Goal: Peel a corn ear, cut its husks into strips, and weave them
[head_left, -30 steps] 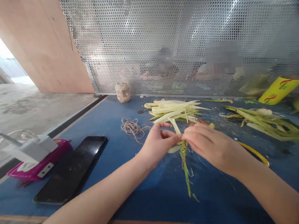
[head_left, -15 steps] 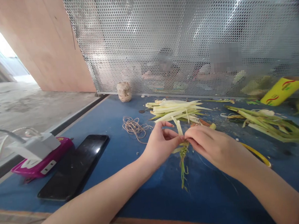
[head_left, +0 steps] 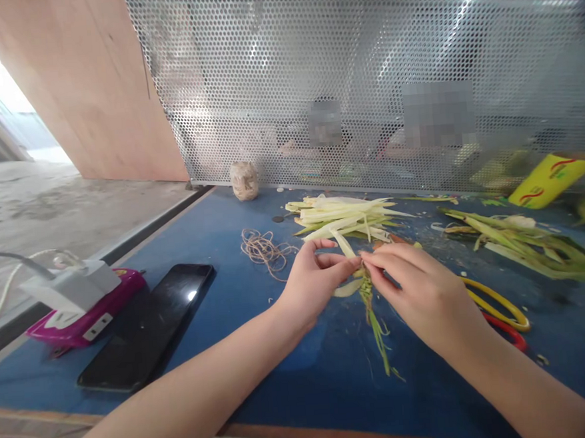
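My left hand (head_left: 314, 277) and my right hand (head_left: 422, 286) meet over the middle of the table, fingertips pinched together. Between them they grip the top of a braided corn husk bundle (head_left: 366, 292), whose knotted green part hangs below and ends in loose thin strands. A pale husk strip (head_left: 342, 243) sticks up beside my left fingers, and another piece points left under them. Just behind my hands lies a pile of pale corn husks (head_left: 342, 214). My fingers hide the exact spot being pinched.
A tangle of twine (head_left: 264, 249) lies left of my hands. Further left are a black phone (head_left: 150, 329) and a magenta power strip (head_left: 93, 313). Yellow and red loops (head_left: 504, 311) lie by my right wrist. Greener husks (head_left: 529, 242) and a yellow tube (head_left: 550, 177) are right; a perforated screen (head_left: 273, 80) stands behind.
The hanging strands swing toward me, then back out to the right. My right hand shifts slightly, and the red loop comes into sight beside my wrist. Both hands keep their pinch.
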{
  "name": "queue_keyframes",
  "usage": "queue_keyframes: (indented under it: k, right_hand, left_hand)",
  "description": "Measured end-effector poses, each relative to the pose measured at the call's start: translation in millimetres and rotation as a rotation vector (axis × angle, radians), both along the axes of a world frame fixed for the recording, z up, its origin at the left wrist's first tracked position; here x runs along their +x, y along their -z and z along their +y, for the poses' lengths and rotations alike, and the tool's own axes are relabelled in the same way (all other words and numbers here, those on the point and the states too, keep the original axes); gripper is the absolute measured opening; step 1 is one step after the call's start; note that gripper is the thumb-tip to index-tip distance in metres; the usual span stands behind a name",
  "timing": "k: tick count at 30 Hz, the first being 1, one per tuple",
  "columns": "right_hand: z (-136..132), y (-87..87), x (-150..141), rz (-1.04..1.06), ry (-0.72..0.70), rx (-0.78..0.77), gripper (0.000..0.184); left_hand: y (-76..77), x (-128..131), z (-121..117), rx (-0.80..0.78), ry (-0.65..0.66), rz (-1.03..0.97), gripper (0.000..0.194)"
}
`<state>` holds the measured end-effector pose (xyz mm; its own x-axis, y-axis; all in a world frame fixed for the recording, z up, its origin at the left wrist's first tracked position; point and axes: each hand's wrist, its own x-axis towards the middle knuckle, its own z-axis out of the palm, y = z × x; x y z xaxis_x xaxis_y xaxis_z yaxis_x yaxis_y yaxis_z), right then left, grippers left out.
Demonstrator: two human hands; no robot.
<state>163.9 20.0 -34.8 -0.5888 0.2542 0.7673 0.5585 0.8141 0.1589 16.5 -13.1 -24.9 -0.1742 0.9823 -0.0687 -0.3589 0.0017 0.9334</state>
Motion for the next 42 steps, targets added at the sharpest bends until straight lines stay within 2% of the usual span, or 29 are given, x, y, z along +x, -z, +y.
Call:
queue_keyframes:
  k: [5,9,15,20,22,28,33,38,42]
  right_hand:
    - [-4,-5.7,-1,-0.020,0.039,-0.003,0.008]
    - [-6,-8.5,-1,-0.007,0.019,0.016,0.008]
    - [-3,-9.8,-2,0.117,-0.029,-0.091,0.008]
    - [-5,-11.2,-3,0.139,-0.049,-0.130,0.011]
    - [-5,-12.7,-3,0.179,-0.049,-0.219,0.012]
    - [1,-17.1,0,0.220,0.018,-0.650,0.013]
    - [6,-16.6,4,0.127,0.040,-0.832,0.015]
    - [5,-16.7,2,0.108,0.056,-0.805,0.013]
    - [2,-18.2,-2,0.162,0.035,-0.747,0.010]
  left_hand:
    - [0.0,-1,0,0.015,0.021,-0.026,0.034]
    - [-3.0,-1,-1,0.043,0.049,-0.031,0.035]
    - [-4.0,-2,-1,0.067,0.048,0.016,0.039]
    - [-2.4,-2,-1,0.125,0.018,0.094,0.041]
    - [-2.3,-2,-1,0.160,0.006,0.137,0.042]
    - [1.6,-3,-1,0.242,-0.004,0.320,0.042]
    - [5.1,-3,-1,0.271,-0.002,0.496,0.040]
    - [5.7,-3,-4,0.324,-0.047,0.677,0.038]
    - [4.3,-2,-4,0.319,-0.053,0.651,0.037]
